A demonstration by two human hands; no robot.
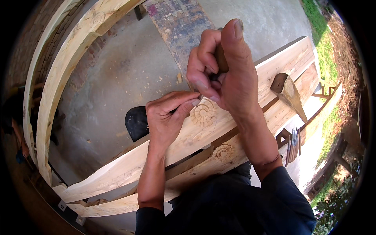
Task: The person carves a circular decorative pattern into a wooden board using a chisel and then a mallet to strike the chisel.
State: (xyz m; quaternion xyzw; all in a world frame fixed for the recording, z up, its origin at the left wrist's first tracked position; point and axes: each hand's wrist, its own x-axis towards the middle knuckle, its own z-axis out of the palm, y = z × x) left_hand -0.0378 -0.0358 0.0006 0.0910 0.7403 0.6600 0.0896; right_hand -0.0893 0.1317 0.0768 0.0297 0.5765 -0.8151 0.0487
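So we're looking straight down from the head camera at a pale wooden beam (pixel 250 84) that runs from about 8 o'clock up to 2 o'clock across the picture. Near the middle of it sits a carved spiral rosette (pixel 203 112), and that's where both our hands meet.

Our right hand (pixel 229 74) is clenched around the brown handle of a carving chisel (pixel 220 58), thumb sticking straight up toward 12 o'clock, with the tool pointing down at the rosette. The blade tip itself is hidden behind our fingers, so we can't tell exactly where it bites.

Our left hand (pixel 168 115) comes in from 6 o'clock, fingers curled, fingertips pressed against the beam right at the rosette's 9 o'clock edge, touching the right hand. It looks pinched on the blade, but we can't really tell.

A second beam (pixel 203 166) lies just below the first, with its own spiral carving (pixel 223 152) at 5 o'clock from the first rosette. Over at 3 o'clock a wooden mallet (pixel 289 94) rests on the upper beam, and a bundle of slim tools (pixel 293 145) lies at 4 o'clock. A curved timber (pixel 58 82) arcs along the 9 to 11 o'clock side, over a concrete floor (pixel 117 74) sprinkled with chips.
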